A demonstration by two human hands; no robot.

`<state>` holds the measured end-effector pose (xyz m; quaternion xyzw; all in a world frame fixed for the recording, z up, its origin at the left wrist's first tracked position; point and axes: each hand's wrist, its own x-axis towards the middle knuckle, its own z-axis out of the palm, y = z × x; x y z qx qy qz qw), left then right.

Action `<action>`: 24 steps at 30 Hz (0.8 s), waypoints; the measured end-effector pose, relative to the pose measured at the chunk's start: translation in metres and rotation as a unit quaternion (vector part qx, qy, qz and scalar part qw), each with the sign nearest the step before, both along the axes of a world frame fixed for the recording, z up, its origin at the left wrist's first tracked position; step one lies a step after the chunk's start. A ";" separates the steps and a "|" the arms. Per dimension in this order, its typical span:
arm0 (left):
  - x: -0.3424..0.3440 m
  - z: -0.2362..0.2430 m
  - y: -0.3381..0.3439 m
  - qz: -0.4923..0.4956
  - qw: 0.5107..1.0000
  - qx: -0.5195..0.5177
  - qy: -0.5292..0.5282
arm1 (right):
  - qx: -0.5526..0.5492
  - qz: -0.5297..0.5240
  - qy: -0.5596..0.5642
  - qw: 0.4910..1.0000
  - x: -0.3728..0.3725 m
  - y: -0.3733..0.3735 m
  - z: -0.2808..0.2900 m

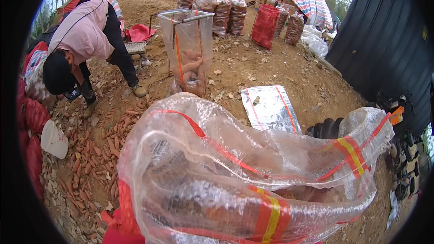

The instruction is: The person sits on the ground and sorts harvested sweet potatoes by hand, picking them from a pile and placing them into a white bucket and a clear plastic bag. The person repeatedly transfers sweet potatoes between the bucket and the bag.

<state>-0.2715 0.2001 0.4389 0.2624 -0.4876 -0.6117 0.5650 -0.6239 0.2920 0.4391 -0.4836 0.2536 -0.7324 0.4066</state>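
A large translucent plastic sack (253, 162) with red and yellow stripes fills the lower middle of the view, crumpled and raised close to me. I cannot make out my left hand or my right hand; whether they are behind the sack's plastic is unclear. Red material (113, 230) shows under its left end, too hidden to name. Many loose sweet potatoes (90, 167) lie on the dirt to the left. Just beyond the sack, another translucent bag (192, 68) stands in a metal frame, partly filled with sweet potatoes. A flat silvery sack (269, 106) lies on the ground.
A person (83, 36) in pink and black bends at the left beside a white bucket (54, 138). Filled sacks (221, 16) and a red sack (264, 27) stand behind. A striped tarp (307, 0), dark corrugated wall (382, 45) and assorted dark objects (402, 162) line the right.
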 end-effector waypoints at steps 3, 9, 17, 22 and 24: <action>-0.047 -0.092 -0.028 0.001 0.993 0.107 0.040 | 0.130 0.015 -0.009 0.991 0.005 -0.021 -0.053; -0.037 -0.202 -0.064 0.029 0.987 -0.053 -0.151 | 0.252 0.245 -0.133 0.927 0.040 -0.061 -0.148; -0.029 -0.129 -0.075 0.129 0.952 -0.151 -0.235 | 0.125 0.311 -0.207 0.919 0.003 -0.063 -0.122; -0.017 -0.061 -0.024 0.012 0.999 -0.022 -0.020 | 0.097 0.093 -0.080 0.988 0.005 -0.013 -0.082; -0.009 -0.036 -0.008 -0.004 1.000 -0.029 -0.002 | 0.057 0.038 -0.043 0.997 0.005 0.006 -0.046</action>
